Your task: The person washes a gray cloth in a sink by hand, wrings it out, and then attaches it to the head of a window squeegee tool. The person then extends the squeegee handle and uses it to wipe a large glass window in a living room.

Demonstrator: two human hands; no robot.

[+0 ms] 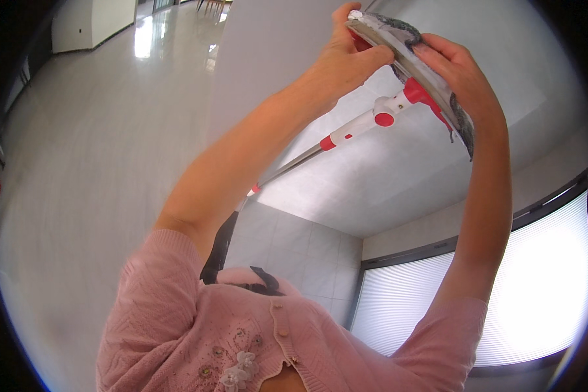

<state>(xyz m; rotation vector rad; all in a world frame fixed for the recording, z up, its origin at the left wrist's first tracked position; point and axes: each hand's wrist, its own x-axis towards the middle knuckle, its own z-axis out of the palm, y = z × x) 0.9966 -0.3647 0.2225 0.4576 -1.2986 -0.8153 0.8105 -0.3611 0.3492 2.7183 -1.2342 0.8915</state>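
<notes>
My left hand (350,56) grips the upper left end of a flat mop head, its thumb against the plate's edge. My right hand (463,73) holds the mop's grey and dark fabric pad (397,30) from the other side, fingertips on its upper edge. The mop head is raised and tilted in front of me. From its red bracket (416,93) a white joint (372,117) with red parts leads to the metal pole (291,164), which slants down to the left. The pole's far part is hidden behind my left arm and body.
A glossy pale floor (103,132) extends at left, with wooden furniture legs (214,6) at its far end. Dark-framed windows with pale blinds (402,299) are at lower right. Grey tiles (294,235) show beyond my torso, near a dark object (221,245).
</notes>
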